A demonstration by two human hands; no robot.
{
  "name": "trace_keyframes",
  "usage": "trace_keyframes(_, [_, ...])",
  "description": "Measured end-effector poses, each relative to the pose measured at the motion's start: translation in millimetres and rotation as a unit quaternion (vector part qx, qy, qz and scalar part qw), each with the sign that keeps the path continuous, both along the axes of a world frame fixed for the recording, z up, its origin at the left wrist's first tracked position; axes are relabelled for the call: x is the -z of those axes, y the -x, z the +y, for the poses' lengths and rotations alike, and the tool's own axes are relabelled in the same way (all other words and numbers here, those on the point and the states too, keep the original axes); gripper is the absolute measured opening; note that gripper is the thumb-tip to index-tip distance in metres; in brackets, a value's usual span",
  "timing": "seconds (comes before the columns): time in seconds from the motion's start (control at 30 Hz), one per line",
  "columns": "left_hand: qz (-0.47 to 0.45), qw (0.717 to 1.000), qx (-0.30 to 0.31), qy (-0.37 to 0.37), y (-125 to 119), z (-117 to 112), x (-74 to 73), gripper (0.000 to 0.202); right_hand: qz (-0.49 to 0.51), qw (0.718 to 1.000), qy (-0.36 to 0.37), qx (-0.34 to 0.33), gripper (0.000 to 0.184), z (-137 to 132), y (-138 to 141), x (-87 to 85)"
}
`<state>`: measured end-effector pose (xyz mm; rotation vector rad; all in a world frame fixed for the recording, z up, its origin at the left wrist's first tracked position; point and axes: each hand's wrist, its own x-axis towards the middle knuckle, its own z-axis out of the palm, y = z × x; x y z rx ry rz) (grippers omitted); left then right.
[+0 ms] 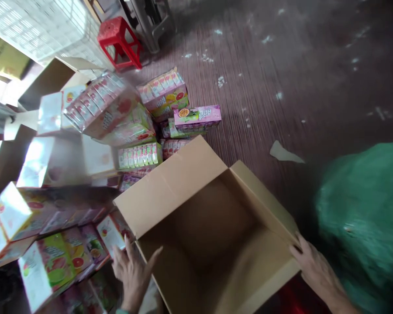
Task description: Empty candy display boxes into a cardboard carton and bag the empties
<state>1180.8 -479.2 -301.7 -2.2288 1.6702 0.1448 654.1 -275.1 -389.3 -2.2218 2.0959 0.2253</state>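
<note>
While the left hand (132, 274) spreads by juice packs (46, 266), open cardboard box (170, 187) between hands, right hand (317, 270) curled on its rim

Scuffed brown floor (249, 87), white flecks; red plastic stool (118, 42) beside white lattice crate (42, 26).

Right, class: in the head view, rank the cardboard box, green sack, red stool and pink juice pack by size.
Cardboard box and green sack: too alike to rank. Then red stool, then pink juice pack.
</note>
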Motion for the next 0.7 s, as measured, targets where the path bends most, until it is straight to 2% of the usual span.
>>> trace_keyframes(0.03, [0.007, 0.998, 0.056, 0.022, 0, -28, 1.0, 0.128, -0.005, 1.000, 0.004, 0.001, 0.044, 4, -2, 1.4])
trace_keyframes(0.07, [0.023, 0.994, 0.110, 0.000, 2, -55, 4.4, 0.129, -0.010, 1.000, 0.007, 0.002, 0.044, 7, -4, 2.9])
trace_keyframes(0.13, [0.054, 0.975, 0.181, -0.115, 8, -100, 17.9, 0.128, -0.014, 1.000, 0.015, 0.006, 0.044, 14, -10, 6.4])
trace_keyframes(0.17, [0.074, 0.961, 0.196, -0.181, 11, -115, 26.9, 0.126, -0.012, 1.000, 0.020, 0.006, 0.045, 17, -14, 8.5])
trace_keyframes(0.2, [0.087, 0.946, 0.199, -0.241, 13, -125, 36.5, 0.116, -0.009, 1.000, 0.024, 0.008, 0.045, 21, -18, 10.8])
trace_keyframes(0.27, [0.099, 0.922, 0.183, -0.326, 15, -131, 54.4, 0.087, -0.005, 1.000, 0.023, 0.020, 0.044, 26, -25, 15.1])
trace_keyframes(0.37, [0.129, 0.914, 0.157, -0.350, 12, -124, 69.9, 0.058, -0.002, 0.999, 0.029, 0.039, 0.043, 22, -30, 18.2])
trace_keyframes(0.43, [0.160, 0.922, 0.139, -0.323, 10, -123, 71.7, 0.051, 0.005, 0.999, 0.039, 0.027, 0.042, 4, -29, 16.4])
trace_keyframes(0.5, [0.167, 0.937, 0.114, -0.286, 12, -134, 69.6, 0.047, 0.019, 0.999, 0.041, 0.010, 0.038, -31, -23, 12.9])
trace_keyframes(0.63, [0.116, 0.966, 0.095, -0.209, 29, -180, 69.0, 0.050, 0.046, 0.998, 0.008, 0.036, 0.032, -121, -2, 11.8])
trace_keyframes(0.7, [0.086, 0.973, 0.106, -0.184, 39, -201, 73.2, 0.052, 0.027, 0.998, 0.006, 0.059, 0.034, -149, 10, 14.9])
